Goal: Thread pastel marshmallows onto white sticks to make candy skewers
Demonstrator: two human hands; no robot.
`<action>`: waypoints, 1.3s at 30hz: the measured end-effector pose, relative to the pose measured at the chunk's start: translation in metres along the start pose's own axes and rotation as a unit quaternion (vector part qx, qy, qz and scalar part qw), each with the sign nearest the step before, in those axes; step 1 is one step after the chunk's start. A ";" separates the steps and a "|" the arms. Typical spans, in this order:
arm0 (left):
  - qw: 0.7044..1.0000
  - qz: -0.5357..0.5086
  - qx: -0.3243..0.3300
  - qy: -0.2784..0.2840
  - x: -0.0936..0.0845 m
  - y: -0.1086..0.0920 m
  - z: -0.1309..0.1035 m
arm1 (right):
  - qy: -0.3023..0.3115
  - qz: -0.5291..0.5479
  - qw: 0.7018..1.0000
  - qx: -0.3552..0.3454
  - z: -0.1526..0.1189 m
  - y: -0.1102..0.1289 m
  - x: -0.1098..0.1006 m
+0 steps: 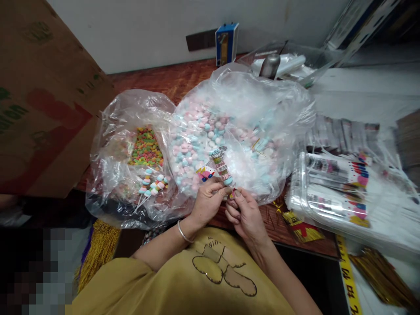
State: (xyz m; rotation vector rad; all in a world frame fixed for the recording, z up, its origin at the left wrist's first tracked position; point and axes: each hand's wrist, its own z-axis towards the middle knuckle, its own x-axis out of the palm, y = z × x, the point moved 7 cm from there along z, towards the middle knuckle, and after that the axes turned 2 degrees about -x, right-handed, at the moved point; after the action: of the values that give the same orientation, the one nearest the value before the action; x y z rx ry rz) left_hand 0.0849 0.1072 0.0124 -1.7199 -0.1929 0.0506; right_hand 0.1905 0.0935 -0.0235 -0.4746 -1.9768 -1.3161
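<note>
A small printed candy packet [222, 167] stands upright between my two hands, its patterned top pointing away from me. My left hand [208, 200] pinches the packet's lower end from the left, with a colourful printed wrapper [206, 172] just behind its fingers. From the right, my right hand [244, 209] has thumb and fingers closed on the same lower end. Beyond both hands lies a big clear plastic bag [262, 98] of pink, blue and white marshmallows [188, 151]. To the left, several marshmallow sticks [152, 184] rest on another plastic bag [131, 105] holding bright ring-like candies [147, 146].
At right, a clear plastic tray [297, 205] holds printed wrappers [337, 170]. Gold twist ties [303, 227] lie at the table's front edge. A cardboard box [42, 109] rises at left. A blue box [226, 43] stands by the wall.
</note>
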 end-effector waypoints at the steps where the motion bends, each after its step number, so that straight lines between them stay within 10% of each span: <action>1: 0.999 -0.029 -0.033 0.025 0.002 0.007 0.001 | 0.021 0.027 0.999 0.017 0.000 -0.001 0.003; 7: 0.937 -0.201 -0.198 0.208 0.021 0.026 -0.004 | 0.158 0.095 0.967 0.178 -0.012 -0.015 0.019; 14: 0.963 -0.220 -0.145 0.064 0.009 0.024 -0.002 | -0.042 -0.121 0.989 -0.069 -0.011 0.002 0.004; 21: 0.965 -0.202 -0.146 0.080 -0.006 0.021 -0.015 | 0.099 -0.128 0.987 0.005 -0.029 -0.015 0.020; 23: 0.975 -0.191 -0.096 0.054 -0.023 0.014 -0.012 | 0.068 -0.330 0.940 -0.052 -0.043 0.003 -0.003; 26: 0.984 -0.173 -0.031 0.018 -0.047 0.005 -0.009 | -0.083 -0.604 0.781 -0.133 -0.073 0.039 -0.055; 31: 0.988 -0.149 -0.044 -0.003 -0.062 0.010 -0.016 | -0.237 -0.798 0.553 -0.042 -0.104 0.056 -0.117; 39: 1.000 0.005 -0.001 0.004 -0.062 0.020 -0.031 | -0.270 -0.848 0.452 0.054 -0.087 0.046 -0.112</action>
State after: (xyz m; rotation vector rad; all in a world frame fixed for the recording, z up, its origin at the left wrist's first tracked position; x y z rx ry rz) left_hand 0.0303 0.0642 -0.0071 -1.7229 -0.1792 0.0516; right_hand 0.3271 0.0425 -0.0549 2.0837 -2.9071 -2.0404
